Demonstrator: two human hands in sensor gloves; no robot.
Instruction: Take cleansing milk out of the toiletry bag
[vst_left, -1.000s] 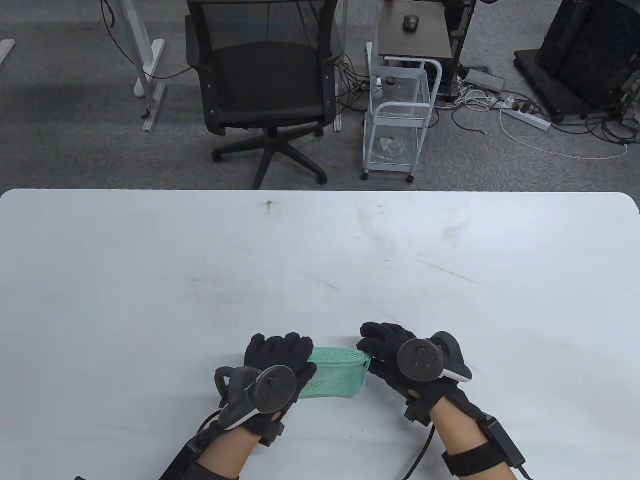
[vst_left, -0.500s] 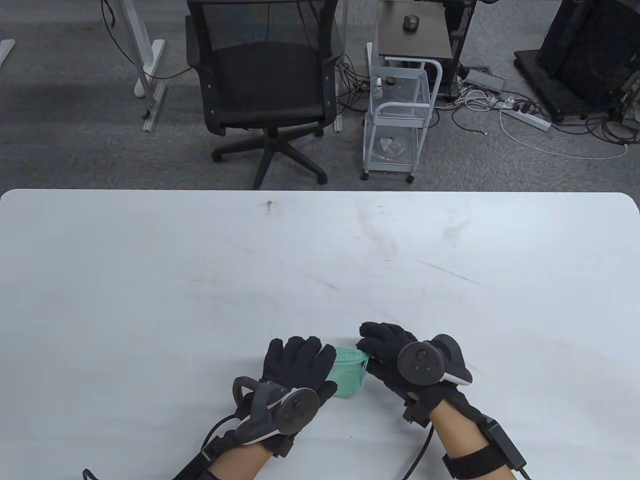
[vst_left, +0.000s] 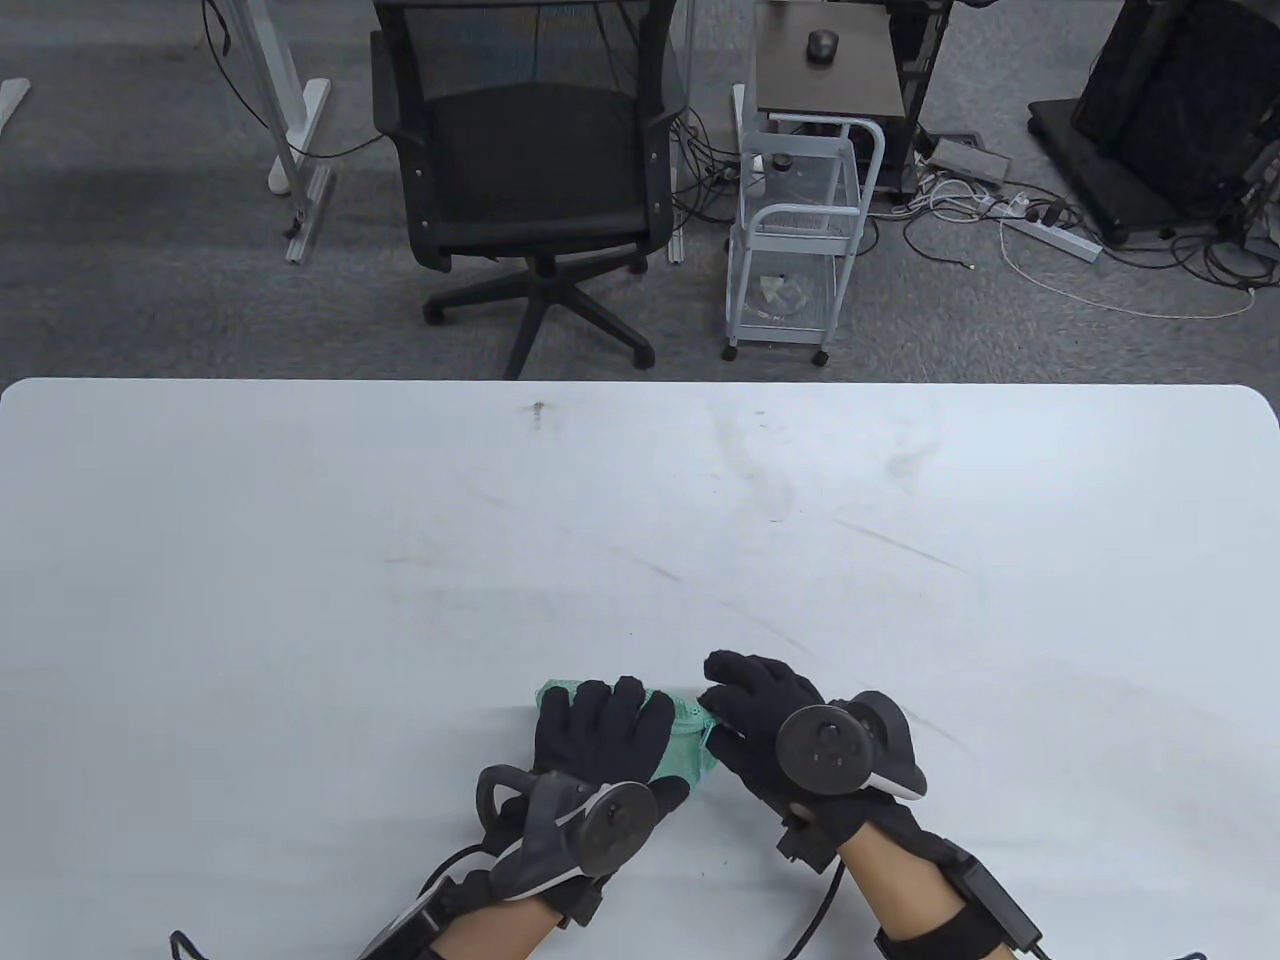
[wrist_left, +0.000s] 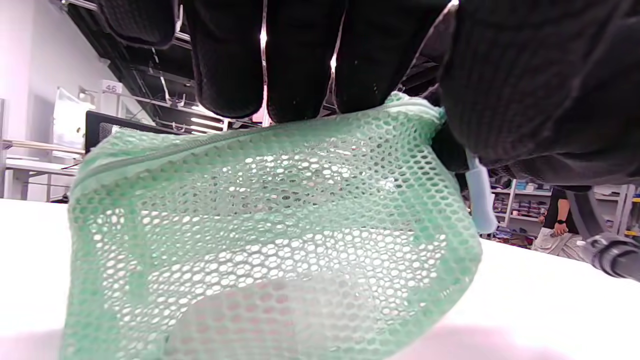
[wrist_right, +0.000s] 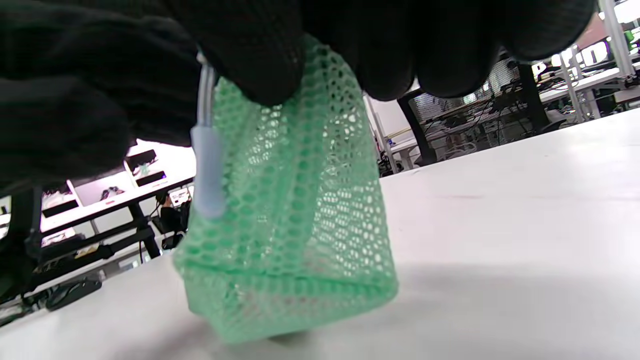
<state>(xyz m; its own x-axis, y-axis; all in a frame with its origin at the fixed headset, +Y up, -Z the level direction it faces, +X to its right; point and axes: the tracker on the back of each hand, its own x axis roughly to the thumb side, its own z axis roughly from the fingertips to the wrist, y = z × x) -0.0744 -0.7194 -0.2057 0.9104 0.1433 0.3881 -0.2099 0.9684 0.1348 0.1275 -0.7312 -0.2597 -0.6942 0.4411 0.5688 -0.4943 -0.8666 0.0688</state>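
A green mesh toiletry bag (vst_left: 690, 752) lies near the table's front edge. My left hand (vst_left: 612, 735) lies over its top, fingers across it and thumb on the near side, gripping it. My right hand (vst_left: 716, 716) pinches the bag's right end at the pale blue zipper pull (wrist_right: 207, 175). In the left wrist view the bag (wrist_left: 270, 235) fills the frame under my fingers (wrist_left: 230, 60), and a pale shape (wrist_left: 280, 320) shows through the mesh at the bottom; I cannot tell what it is. The right wrist view shows the bag (wrist_right: 300, 240) end on.
The white table (vst_left: 640, 520) stretches wide beyond the hands. An office chair (vst_left: 530, 170) and a white wire cart (vst_left: 800, 240) stand on the floor behind the far edge.
My left hand has slid right over the bag and now covers most of it. My right hand has shifted slightly left. The bag looks bunched shorter between the hands.
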